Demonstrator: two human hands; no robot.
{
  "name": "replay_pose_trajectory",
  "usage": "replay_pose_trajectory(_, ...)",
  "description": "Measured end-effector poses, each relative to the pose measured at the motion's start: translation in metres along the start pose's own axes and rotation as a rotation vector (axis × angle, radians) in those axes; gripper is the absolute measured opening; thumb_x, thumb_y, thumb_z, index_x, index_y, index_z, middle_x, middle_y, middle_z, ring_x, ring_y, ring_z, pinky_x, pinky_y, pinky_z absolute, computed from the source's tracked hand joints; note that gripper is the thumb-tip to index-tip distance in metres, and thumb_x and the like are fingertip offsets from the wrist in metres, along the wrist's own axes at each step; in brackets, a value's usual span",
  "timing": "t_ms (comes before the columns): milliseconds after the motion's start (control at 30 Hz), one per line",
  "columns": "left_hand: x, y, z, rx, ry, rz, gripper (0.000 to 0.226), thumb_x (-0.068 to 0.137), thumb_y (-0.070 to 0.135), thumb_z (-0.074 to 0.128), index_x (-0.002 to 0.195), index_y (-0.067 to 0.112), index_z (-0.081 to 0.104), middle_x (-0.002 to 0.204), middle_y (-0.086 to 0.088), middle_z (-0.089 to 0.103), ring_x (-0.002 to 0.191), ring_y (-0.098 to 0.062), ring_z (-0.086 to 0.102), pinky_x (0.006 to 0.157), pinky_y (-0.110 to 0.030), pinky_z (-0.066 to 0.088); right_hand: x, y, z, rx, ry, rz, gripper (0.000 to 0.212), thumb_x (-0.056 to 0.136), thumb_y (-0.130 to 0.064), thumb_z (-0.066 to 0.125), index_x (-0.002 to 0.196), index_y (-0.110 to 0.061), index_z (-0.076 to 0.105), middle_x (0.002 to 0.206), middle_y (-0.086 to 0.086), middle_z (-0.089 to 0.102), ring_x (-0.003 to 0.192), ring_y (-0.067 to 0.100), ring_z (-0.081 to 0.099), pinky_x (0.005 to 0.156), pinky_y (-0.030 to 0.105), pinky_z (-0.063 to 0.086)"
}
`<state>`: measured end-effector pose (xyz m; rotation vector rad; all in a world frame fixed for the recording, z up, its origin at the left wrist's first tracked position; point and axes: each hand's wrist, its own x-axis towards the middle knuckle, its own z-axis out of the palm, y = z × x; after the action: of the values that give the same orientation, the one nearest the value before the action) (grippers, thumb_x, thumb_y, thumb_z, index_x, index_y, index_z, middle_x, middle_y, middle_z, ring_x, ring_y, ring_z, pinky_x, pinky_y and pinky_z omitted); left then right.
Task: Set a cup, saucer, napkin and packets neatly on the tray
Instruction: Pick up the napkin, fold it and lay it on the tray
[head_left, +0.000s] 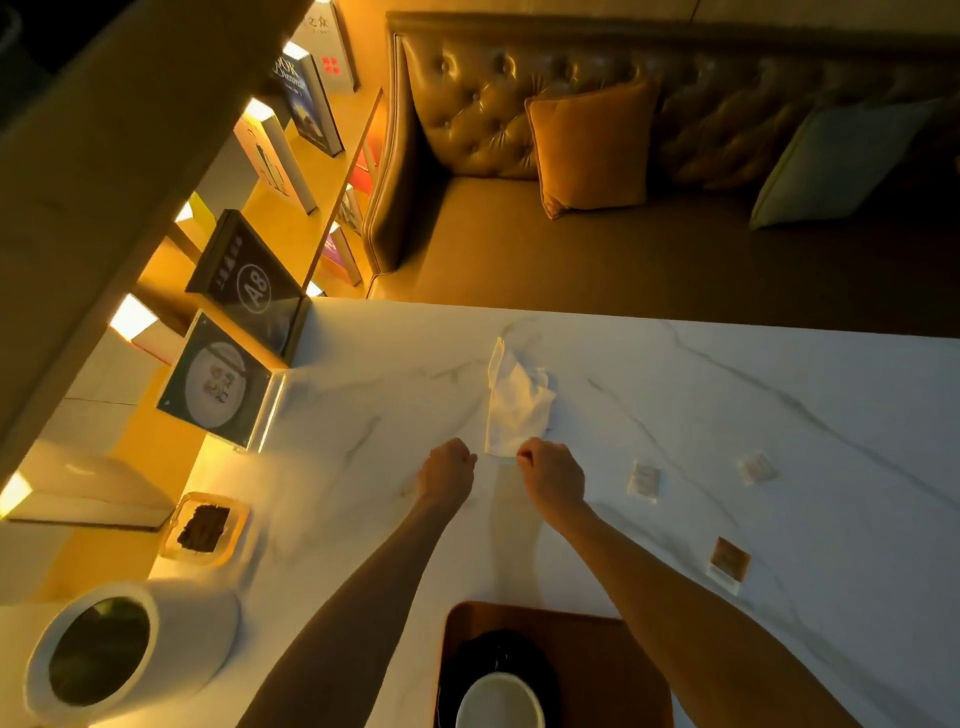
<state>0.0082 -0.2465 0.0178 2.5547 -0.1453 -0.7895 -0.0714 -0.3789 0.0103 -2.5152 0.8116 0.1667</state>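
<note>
A white napkin (514, 402) lies crumpled on the marble table (779, 415), stretching away from me. My left hand (449, 470) and my right hand (550, 473) each pinch its near edge, one at each corner. Three packets lie to the right: a pale packet (645, 480), a second pale packet (757, 467) and a brown packet (729, 564). At the near edge a wooden tray (587, 639) holds a dark saucer (475, 654) with a white cup (500, 701) on it.
A white round container (119, 654) stands at the near left. A small dish (205, 527) of dark pieces sits beside the table, with display cards and books behind it. A leather sofa (623, 156) with cushions runs along the far side.
</note>
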Motion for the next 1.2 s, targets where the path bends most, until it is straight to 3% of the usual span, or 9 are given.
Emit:
replay_pose_trajectory(100,0.027,0.005,0.018,-0.089,-0.028,-0.049,0.022,0.095,0.027,0.053,0.102,0.01,0.065,0.106,-0.01,0.07,0.095,-0.029,0.064,0.073,-0.031,0.044,0.024,-0.004,0.029,-0.015,0.023,-0.003,0.031,0.097,-0.035,0.046,0.099,-0.015,0.069,0.095,0.006,0.071,0.09,0.022,0.063,0.072,0.032,0.054)
replay_pose_trajectory(267,0.05,0.01,0.047,-0.248,-0.034,-0.089,0.022,0.093,0.025,0.059,0.095,0.003,0.063,0.101,-0.015,0.069,0.096,-0.03,0.064,0.074,-0.032,0.044,0.038,-0.002,0.065,-0.06,0.078,-0.023,0.028,0.095,-0.037,0.051,0.092,-0.014,0.068,0.089,0.005,0.069,0.086,0.021,0.062,0.068,0.029,0.053)
replay_pose_trajectory(433,0.055,0.014,0.054,-0.365,-0.092,-0.12,0.028,0.086,0.032,0.066,0.082,0.004,0.064,0.082,-0.014,0.067,0.076,-0.026,0.062,0.076,-0.043,0.053,0.04,-0.001,0.073,-0.058,0.072,-0.006,0.022,0.091,-0.031,0.057,0.09,-0.011,0.067,0.089,0.009,0.067,0.087,0.025,0.061,0.065,0.033,0.053)
replay_pose_trajectory(633,0.028,0.016,0.04,-0.602,-0.19,-0.155,0.03,0.086,0.022,0.067,0.102,0.001,0.053,0.099,-0.023,0.064,0.082,-0.023,0.058,0.079,-0.041,0.055,0.015,0.002,0.053,0.234,-0.051,-0.007,0.023,0.094,-0.03,0.056,0.103,-0.01,0.063,0.099,0.007,0.068,0.091,0.02,0.064,0.079,0.027,0.054)
replay_pose_trajectory(767,-0.017,0.013,0.026,-0.545,-0.118,-0.015,0.022,0.091,0.02,0.062,0.104,0.003,0.056,0.102,-0.02,0.067,0.083,-0.025,0.061,0.079,-0.041,0.053,-0.024,0.001,0.026,0.378,-0.121,-0.024,0.024,0.096,-0.028,0.053,0.11,-0.014,0.066,0.103,0.004,0.072,0.093,0.017,0.068,0.083,0.027,0.055)
replay_pose_trajectory(833,-0.039,0.014,0.013,-0.475,-0.109,0.079,0.018,0.093,0.016,0.058,0.106,0.004,0.06,0.103,-0.016,0.068,0.091,-0.028,0.063,0.083,-0.039,0.051,-0.043,0.0,0.009,0.42,-0.179,-0.056,0.024,0.097,-0.027,0.05,0.113,-0.019,0.066,0.105,0.003,0.072,0.093,0.016,0.067,0.082,0.022,0.052)
replay_pose_trajectory(933,-0.07,0.019,-0.015,-0.312,-0.1,0.282,0.015,0.095,0.013,0.054,0.103,0.002,0.06,0.103,-0.016,0.067,0.089,-0.025,0.06,0.075,-0.028,0.044,-0.067,-0.007,-0.022,0.427,-0.152,-0.146,0.019,0.097,-0.027,0.05,0.108,-0.028,0.066,0.103,-0.002,0.069,0.084,0.002,0.062,0.076,0.01,0.047)
replay_pose_trajectory(1067,-0.121,0.029,-0.065,-0.113,0.008,0.521,0.015,0.097,0.009,0.042,0.105,0.006,0.054,0.102,-0.015,0.059,0.095,-0.029,0.055,0.076,-0.03,0.038,-0.096,-0.027,-0.075,0.462,0.101,-0.196,0.019,0.091,-0.025,0.06,0.109,-0.018,0.061,0.107,0.0,0.064,0.094,0.01,0.06,0.088,0.035,0.055)
replay_pose_trajectory(1200,-0.175,0.047,-0.11,0.04,0.141,0.701,0.02,0.1,0.008,0.04,0.109,0.019,0.054,0.111,-0.007,0.056,0.096,-0.018,0.053,0.087,-0.029,0.044,-0.126,-0.06,-0.135,0.446,0.101,-0.35,0.039,0.089,-0.03,0.063,0.126,-0.023,0.056,0.129,-0.001,0.06,0.116,0.014,0.055,0.101,0.034,0.044)
